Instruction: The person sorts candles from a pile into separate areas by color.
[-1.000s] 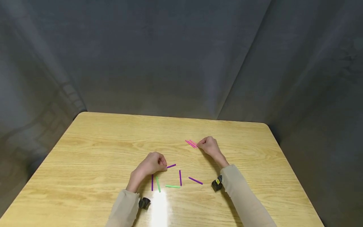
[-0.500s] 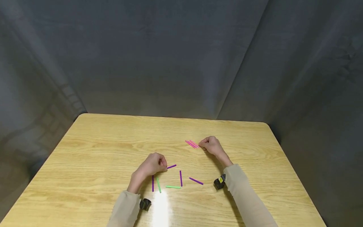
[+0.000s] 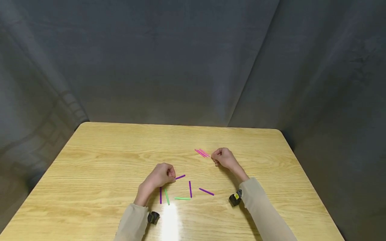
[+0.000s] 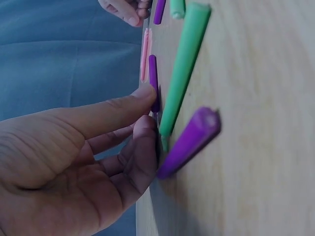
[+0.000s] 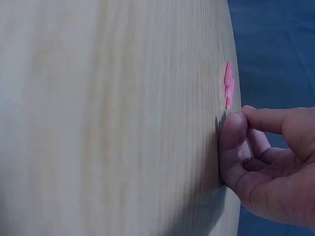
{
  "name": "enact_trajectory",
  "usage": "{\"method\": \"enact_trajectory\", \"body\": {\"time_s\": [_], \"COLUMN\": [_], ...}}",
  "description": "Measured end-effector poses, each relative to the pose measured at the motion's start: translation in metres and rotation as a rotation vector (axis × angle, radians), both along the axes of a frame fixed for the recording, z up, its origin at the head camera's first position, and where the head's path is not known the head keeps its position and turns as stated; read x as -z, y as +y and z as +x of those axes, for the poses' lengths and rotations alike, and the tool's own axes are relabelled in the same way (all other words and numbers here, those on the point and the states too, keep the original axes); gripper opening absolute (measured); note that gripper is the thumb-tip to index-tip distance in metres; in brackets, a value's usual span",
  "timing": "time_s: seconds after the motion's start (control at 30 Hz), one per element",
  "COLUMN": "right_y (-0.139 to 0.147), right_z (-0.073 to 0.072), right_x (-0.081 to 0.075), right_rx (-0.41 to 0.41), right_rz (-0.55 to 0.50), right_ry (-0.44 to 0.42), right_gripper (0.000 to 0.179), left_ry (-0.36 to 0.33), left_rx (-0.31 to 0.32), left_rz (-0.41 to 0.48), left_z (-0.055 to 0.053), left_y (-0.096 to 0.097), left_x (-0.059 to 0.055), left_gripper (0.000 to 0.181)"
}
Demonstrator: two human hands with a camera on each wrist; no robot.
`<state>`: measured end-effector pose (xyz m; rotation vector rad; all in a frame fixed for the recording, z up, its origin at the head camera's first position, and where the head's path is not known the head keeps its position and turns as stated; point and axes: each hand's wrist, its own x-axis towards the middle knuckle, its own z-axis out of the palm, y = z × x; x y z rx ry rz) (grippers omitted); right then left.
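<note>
My left hand (image 3: 161,174) pinches one end of a purple crayon (image 3: 180,177) between thumb and index finger, low over the table. In the left wrist view, a green crayon (image 4: 184,69) and another purple crayon (image 4: 189,142) lie beside those fingers. Several pink crayons (image 3: 201,153) lie slanted in a close group farther back. My right hand (image 3: 224,158) is just right of their near ends, fingers loosely curled, a narrow gap showing. In the right wrist view, its fingertips are close to the pink crayons (image 5: 228,86), with nothing visible between them.
On the wooden table (image 3: 120,140), an upright purple crayon (image 3: 190,189) meets a level green crayon (image 3: 182,198). A slanted purple crayon (image 3: 206,191) lies to their right. A dark curtain (image 3: 166,67) hangs behind the table.
My right hand has drawn back slightly to the right from the pink crayons, and its lower fingers have loosened. The left hand stays in place with its purple crayon.
</note>
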<state>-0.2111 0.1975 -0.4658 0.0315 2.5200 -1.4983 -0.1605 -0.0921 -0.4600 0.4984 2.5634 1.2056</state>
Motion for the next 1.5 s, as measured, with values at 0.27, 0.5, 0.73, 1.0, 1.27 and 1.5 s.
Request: {"method": "enact_trajectory", "body": {"time_s": [0.27, 0.5, 0.73, 1.0, 1.27, 1.5], "right_y": [-0.01, -0.031, -0.055, -0.074, -0.079, -0.081], "right_z": [0.016, 0.027, 0.03, 0.025, 0.023, 0.023], "right_x": [-0.001, 0.004, 0.002, 0.002, 0.002, -0.001], "right_rx": [-0.046, -0.179, -0.305, -0.345, -0.427, -0.441], "right_rz": [-0.015, -0.009, 0.016, 0.039, 0.123, 0.204], "right_ry": [0.006, 0.076, 0.141, 0.178, 0.18, 0.218], "right_gripper": [0.008, 0.007, 0.007, 0.005, 0.005, 0.009], "left_ry": [0.027, 0.061, 0.09, 0.118, 0.126, 0.136], "left_rx": [-0.031, -0.069, -0.081, -0.032, 0.023, 0.04], "left_rz": [-0.007, -0.046, -0.046, -0.041, -0.037, -0.037], "left_z": [-0.002, -0.003, -0.003, -0.004, -0.007, -0.011], "left_y": [0.001, 0.005, 0.007, 0.01, 0.019, 0.024], "left_x": [-0.001, 0.001, 0.002, -0.001, 0.001, 0.006], "left_gripper": [0.016, 0.018, 0.019, 0.017, 0.017, 0.018]}}
